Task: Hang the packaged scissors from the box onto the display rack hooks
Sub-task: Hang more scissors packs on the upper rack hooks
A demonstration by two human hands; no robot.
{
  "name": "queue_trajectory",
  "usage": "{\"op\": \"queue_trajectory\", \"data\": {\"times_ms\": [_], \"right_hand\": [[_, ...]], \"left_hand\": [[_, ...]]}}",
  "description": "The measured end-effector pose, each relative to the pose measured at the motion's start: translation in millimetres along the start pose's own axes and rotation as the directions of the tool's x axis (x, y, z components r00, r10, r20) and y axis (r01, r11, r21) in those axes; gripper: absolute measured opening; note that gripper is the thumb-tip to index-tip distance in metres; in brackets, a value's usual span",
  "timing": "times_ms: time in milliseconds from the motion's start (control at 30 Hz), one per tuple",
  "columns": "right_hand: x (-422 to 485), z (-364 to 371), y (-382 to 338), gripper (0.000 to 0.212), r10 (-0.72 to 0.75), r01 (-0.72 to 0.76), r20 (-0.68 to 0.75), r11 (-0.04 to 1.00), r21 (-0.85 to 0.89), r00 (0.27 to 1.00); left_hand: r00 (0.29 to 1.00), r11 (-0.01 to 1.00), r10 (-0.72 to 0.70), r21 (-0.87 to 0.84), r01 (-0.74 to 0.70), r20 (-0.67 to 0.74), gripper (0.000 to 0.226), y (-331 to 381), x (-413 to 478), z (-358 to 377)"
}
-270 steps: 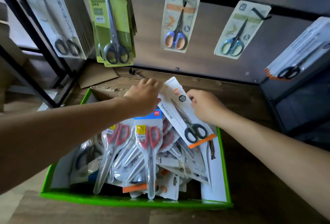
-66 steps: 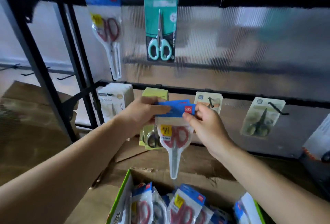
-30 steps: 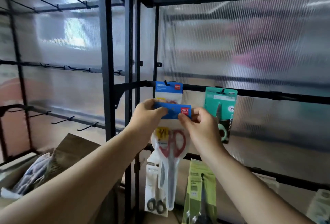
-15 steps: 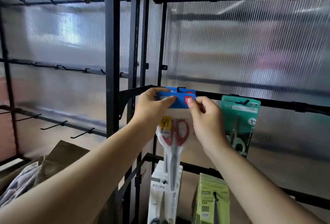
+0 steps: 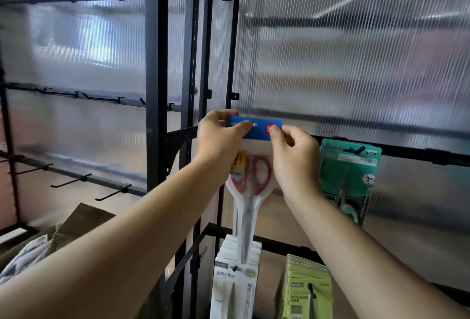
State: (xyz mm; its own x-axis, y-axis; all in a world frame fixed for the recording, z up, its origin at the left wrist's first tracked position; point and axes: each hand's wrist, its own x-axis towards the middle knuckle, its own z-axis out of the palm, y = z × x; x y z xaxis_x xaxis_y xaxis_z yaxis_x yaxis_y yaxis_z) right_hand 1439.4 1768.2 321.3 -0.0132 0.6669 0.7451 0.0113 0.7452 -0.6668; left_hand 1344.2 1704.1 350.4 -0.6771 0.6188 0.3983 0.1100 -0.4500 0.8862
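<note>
Both hands are raised at the rack. The left hand (image 5: 218, 140) pinches the left end of the blue header card (image 5: 262, 131), its thumb lying beside the hang hole (image 5: 254, 124). The right hand (image 5: 296, 161) pinches the right end. The packaged scissors (image 5: 250, 186) hang between them, tip down over the white packs (image 5: 235, 275) below the hands.

Behind the card runs the crossbar (image 5: 407, 152). Its hook is hidden, so I cannot tell whether the hole has caught. If the hands let go before it seats, the pack would likely drop onto the stock beneath. A skewed push could tear the hole or nudge the teal pack (image 5: 349, 173) just right of the right hand.
</note>
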Motion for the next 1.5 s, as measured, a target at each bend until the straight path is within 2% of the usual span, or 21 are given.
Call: {"op": "queue_trajectory", "data": {"times_ms": [267,433,633,833,1000,1100,1200,1267,1367,1500], "right_hand": [[-1,-3,6,0.028,0.019,-0.019,0.006,0.999,-0.042,1.000],[1,1,13,0.028,0.057,-0.056,0.009,0.994,-0.095,0.998],[3,4,21,0.011,0.056,-0.056,-0.006,0.982,-0.183,0.998],[5,4,23,0.016,0.039,-0.030,0.022,0.947,-0.320,0.999],[-13,-8,25,0.025,0.019,0.016,0.088,0.923,-0.385,0.996],[-47,-30,30,0.032,-0.076,0.164,0.198,0.863,-0.478,0.977],[-99,-69,47,0.033,-0.156,0.343,0.371,0.785,-0.516,0.915],[-137,-104,64,0.037,-0.100,0.383,0.477,0.746,-0.545,0.873],[-196,-161,93,0.040,0.117,0.364,0.584,0.679,-0.637,0.803],[-256,-230,135,0.039,0.389,0.303,0.601,0.599,-0.741,0.698]], "left_hand": [[1.000,0.997,0.001,0.073,0.000,-0.013,0.023,-1,0,7],[0.998,0.989,-0.057,0.138,0.057,-0.001,0.021,-6,7,5],[0.999,0.959,0.044,0.281,-0.037,-0.018,0.024,-22,16,9],[0.986,0.875,0.167,0.462,-0.143,-0.011,0.030,-31,18,13],[0.973,0.756,0.231,0.628,-0.183,0.005,0.047,-48,-15,5],[0.958,0.607,0.277,0.758,-0.238,0.080,0.054,-69,-52,-2],[0.959,0.451,0.229,0.855,-0.256,0.166,0.055,-96,-102,-6],[0.953,0.373,0.155,0.878,-0.302,0.261,0.057,-116,-141,-7],[0.929,0.316,-0.001,0.882,-0.350,0.369,0.056,-147,-205,1],[0.855,0.287,-0.183,0.859,-0.425,0.485,0.053,-189,-281,22]]}}
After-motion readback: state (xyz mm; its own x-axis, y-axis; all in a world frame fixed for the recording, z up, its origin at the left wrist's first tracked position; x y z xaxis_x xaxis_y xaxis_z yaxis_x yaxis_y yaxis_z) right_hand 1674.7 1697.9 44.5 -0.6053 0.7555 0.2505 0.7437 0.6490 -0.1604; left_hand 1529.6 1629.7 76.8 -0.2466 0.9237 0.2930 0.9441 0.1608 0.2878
